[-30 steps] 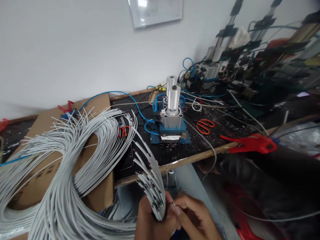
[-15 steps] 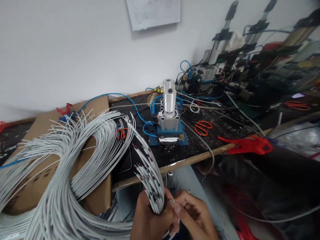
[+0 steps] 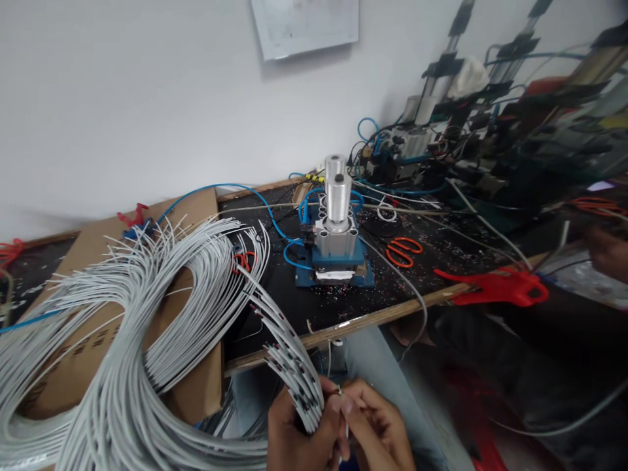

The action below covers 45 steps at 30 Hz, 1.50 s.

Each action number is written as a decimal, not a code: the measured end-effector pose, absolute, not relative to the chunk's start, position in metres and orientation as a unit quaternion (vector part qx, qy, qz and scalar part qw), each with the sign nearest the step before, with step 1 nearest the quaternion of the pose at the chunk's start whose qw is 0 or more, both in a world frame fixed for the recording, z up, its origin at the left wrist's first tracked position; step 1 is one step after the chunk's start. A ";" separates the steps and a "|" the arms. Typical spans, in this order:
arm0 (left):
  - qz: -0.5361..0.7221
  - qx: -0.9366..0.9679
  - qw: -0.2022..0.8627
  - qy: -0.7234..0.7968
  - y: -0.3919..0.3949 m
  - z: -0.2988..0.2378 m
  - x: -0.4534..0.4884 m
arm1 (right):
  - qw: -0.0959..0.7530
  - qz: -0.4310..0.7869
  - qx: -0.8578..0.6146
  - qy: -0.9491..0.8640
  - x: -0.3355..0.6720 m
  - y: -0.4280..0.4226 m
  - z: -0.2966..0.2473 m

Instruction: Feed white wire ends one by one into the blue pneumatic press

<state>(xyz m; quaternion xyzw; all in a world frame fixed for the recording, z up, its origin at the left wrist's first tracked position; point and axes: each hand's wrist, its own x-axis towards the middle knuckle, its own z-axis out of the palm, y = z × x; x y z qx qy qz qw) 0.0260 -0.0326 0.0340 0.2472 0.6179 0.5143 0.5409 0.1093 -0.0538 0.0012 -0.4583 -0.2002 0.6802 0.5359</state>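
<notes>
My left hand is closed around a bundle of white cables, whose dark and coloured tips fan up toward the bench. Against it, my right hand pinches the end of a single white cable between thumb and finger; the left thumb and fingertips meet there too. To the left, a large coil of white cables lies on a flattened cardboard sheet. A small pneumatic press with metal cylinders and a blue base stands on the bench beyond my hands.
Orange-handled scissors lie right of the press. A red air gun rests on the bench's wooden edge. More presses stand at the back right. Another person's hand shows at the far right.
The view has shifted slightly, moving the bench rightward in the picture. My hands stay together at the cable end, with the bundle tilted a little lower. Another person's hand has appeared at the right.
</notes>
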 end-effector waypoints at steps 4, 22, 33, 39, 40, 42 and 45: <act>0.511 0.270 0.542 0.610 -0.029 0.037 0.024 | 0.535 0.661 -0.459 -0.254 0.115 -0.050 0.004; 0.663 0.169 0.492 0.538 0.035 0.062 0.015 | 0.487 0.020 -0.402 -0.775 0.179 0.027 -0.017; 0.621 0.208 0.531 0.538 0.048 0.057 0.017 | 0.449 -0.003 -0.487 -0.749 0.163 0.062 -0.013; 0.612 0.211 0.541 0.537 0.048 0.059 0.016 | 0.408 -0.018 -0.504 -0.761 0.169 0.057 -0.005; 0.612 0.205 0.546 0.534 0.046 0.060 0.016 | 0.408 -0.022 -0.494 -0.768 0.173 0.055 -0.006; 0.616 0.191 0.554 0.526 0.044 0.062 0.018 | 0.408 -0.027 -0.467 -0.784 0.183 0.049 -0.010; 0.633 0.172 0.541 0.526 0.042 0.066 0.022 | 0.413 -0.044 -0.442 -0.795 0.197 0.034 -0.022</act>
